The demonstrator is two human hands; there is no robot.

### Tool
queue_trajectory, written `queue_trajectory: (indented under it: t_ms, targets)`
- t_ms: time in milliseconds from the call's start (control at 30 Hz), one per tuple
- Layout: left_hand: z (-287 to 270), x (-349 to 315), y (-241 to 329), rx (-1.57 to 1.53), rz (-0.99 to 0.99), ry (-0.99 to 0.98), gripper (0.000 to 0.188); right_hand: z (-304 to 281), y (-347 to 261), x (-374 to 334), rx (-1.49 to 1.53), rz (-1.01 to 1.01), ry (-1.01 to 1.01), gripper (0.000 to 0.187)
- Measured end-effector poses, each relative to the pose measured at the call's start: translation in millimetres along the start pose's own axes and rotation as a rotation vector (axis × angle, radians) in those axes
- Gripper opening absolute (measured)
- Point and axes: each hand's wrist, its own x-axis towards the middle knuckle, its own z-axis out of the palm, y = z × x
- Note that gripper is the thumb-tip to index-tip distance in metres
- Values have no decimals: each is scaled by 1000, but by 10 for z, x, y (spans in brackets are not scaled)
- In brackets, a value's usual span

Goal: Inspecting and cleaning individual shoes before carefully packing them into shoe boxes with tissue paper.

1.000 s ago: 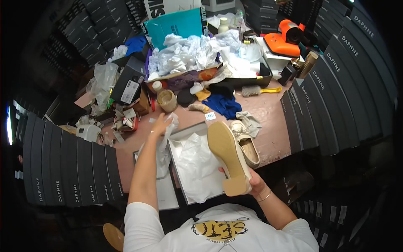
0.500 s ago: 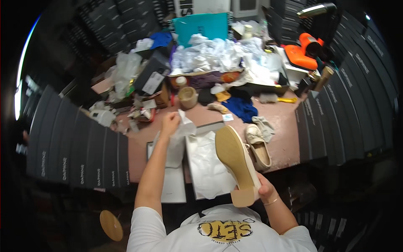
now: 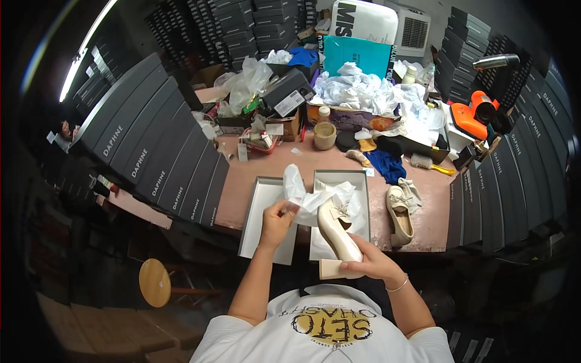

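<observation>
My right hand [image 3: 370,259] grips a cream loafer [image 3: 336,233] with a block heel at its heel end. The shoe is tilted on its side, toe pointing away over the open shoebox. White tissue paper [image 3: 294,183] is pinched in my left hand [image 3: 279,218], its loose end reaching across to the loafer's toe. Beneath them stands the open grey shoebox [image 3: 366,209] with more tissue in it. Left of that lies the other box half [image 3: 254,221], open side up. The matching loafer [image 3: 399,218] rests upright on the table to the right.
Stacks of dark shoeboxes [image 3: 142,145] flank the pink table [image 3: 236,181], with another stack [image 3: 493,187] on the right. Behind are a jar [image 3: 325,136], a blue cloth [image 3: 387,166], a yellow-handled brush [image 3: 433,164], crumpled paper [image 3: 357,88] and an orange tool [image 3: 469,121].
The loafer has turned from sole showing to its side, with its upper now visible. My left hand has brought the tissue nearer to the toe. The whole view has shifted.
</observation>
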Motion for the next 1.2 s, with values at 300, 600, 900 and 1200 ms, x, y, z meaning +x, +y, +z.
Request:
queue_trajectory:
  t_ms: [300,600,900,1200]
  targets:
    - [-163,-442,-232,804,490,372,33,281,43,189,-314,-141,-278,71]
    - [-40,-478,362,469,589,151,26,611,-496,337,-1043,-265,-315,65]
    - [-304,-689,291,529,626,207,46,188,-61,583,753,63,-370,81]
    - [-119,-738,785,479,847,92,35,974,186,858,555,-173,381,50]
